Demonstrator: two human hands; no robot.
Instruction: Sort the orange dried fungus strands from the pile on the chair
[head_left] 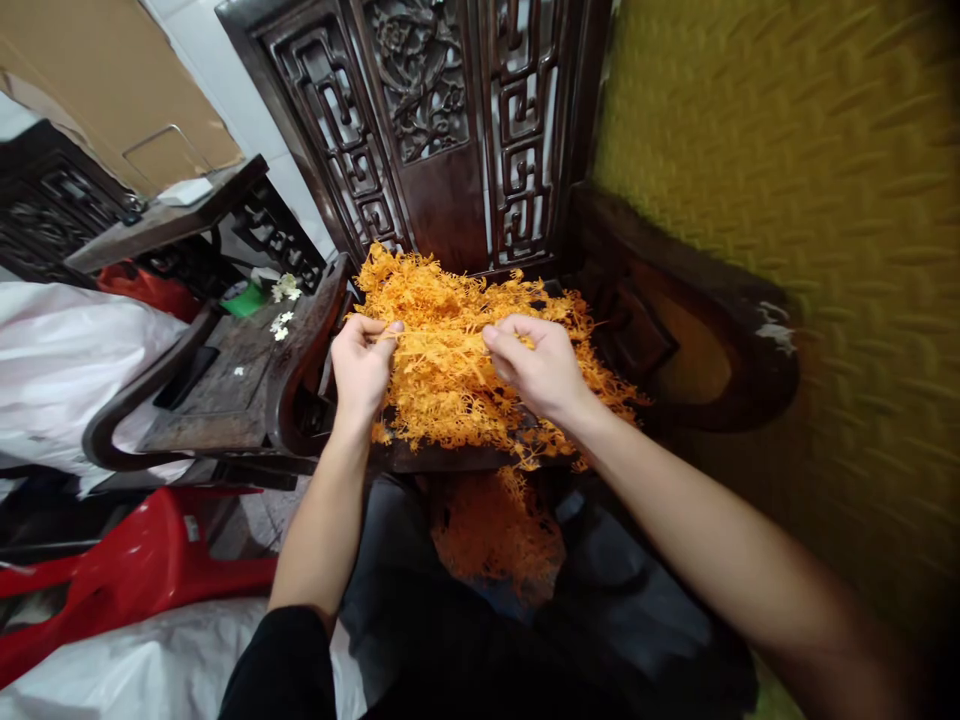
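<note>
Orange sprigs (442,395) heaped on the wooden chair's seat (420,459), spread from near the carved back (442,205) to the near edge, a few hanging over it. We judge the seat serves as a worktop: back and arms would help keep so loose a pile from sliding off.

Our left hand (358,368) is closed in a pinch, thumb against forefinger, on a thin orange strand (442,336). Our right hand (541,362) pinches too, apparently on the strand's other end; the fingertips sit against the sprigs behind, so we cannot be sure of its grip. The strand runs nearly level between them, above the middle of the pile. Probably held so to keep it straight and apart from the tangle.

Below the near edge, between our knees, a second orange mass (499,530) lies in shadow; what holds it, we cannot tell.

To our left, pale flowers (285,288) lie near the far right corner of the side seat (217,400), a green item (244,300) just beside them, seemingly set aside within reach.
</note>
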